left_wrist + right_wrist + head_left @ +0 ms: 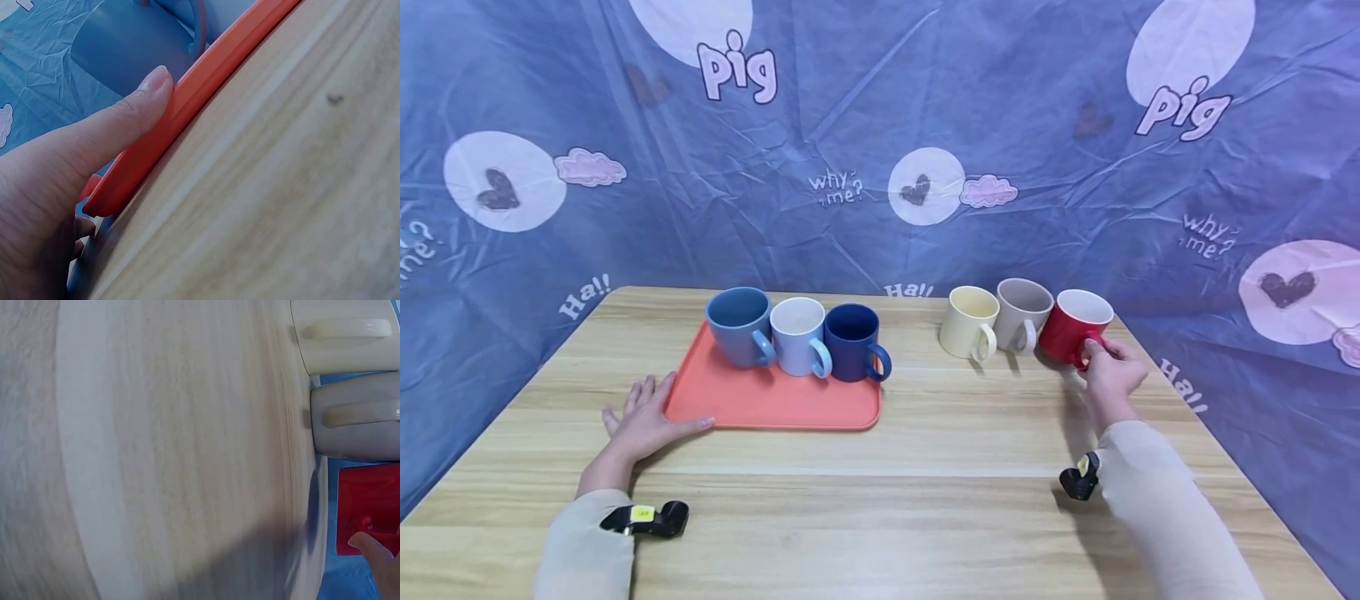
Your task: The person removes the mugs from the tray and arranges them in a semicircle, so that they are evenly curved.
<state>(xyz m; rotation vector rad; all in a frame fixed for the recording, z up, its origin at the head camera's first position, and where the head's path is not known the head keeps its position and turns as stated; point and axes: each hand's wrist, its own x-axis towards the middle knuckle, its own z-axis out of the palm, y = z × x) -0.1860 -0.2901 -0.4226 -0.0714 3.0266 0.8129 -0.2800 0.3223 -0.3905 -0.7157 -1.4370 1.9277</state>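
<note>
At the far right, my right hand (1114, 375) grips the handle of a red mug (1060, 329) with a white inside. In the right wrist view, that red mug (365, 494) shows a gap between its base and the tabletop. A grey mug (1022, 308) and a cream mug (966, 325) stand in a row to its left. My left hand (643, 425) rests at the front left corner of a coral tray (767, 408), fingers spread and thumb along the rim (181, 106). On the tray are a teal mug (733, 329), a light blue mug (793, 342) and a navy mug (850, 346).
The wooden table (880, 517) ends at a blue printed cloth (865, 100) hanging behind and beside it. The mugs stand near the back edge, their handles facing front right. Bare wood separates the tray from the cream mug.
</note>
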